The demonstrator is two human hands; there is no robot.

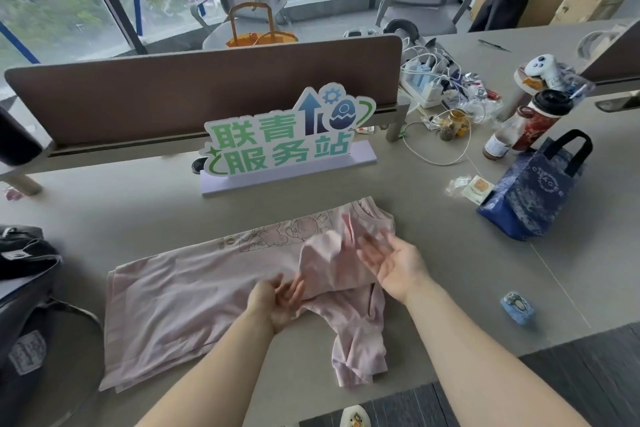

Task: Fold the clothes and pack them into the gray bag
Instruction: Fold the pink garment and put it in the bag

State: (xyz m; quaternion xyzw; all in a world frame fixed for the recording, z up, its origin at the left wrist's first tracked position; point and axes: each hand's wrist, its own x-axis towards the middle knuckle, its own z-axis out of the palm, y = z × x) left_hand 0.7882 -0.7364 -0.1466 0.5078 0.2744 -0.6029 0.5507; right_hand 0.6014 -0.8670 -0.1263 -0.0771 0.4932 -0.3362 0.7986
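**Both palms up over the pink shirt**

While the pink shirt [194, 291] lies spread across the gray bench [433, 253], both forearms reach in from the near edge. Turned palm up, the left hand [277, 302] has its fingers [294, 288] loosely curled at the edge of a folded-over sleeve; whether they pinch cloth is unclear. Further right, the right hand [394, 265] hovers palm up, fingers spread and blurred, holding nothing. A dark bag [24, 288] sits at the bench's left edge.
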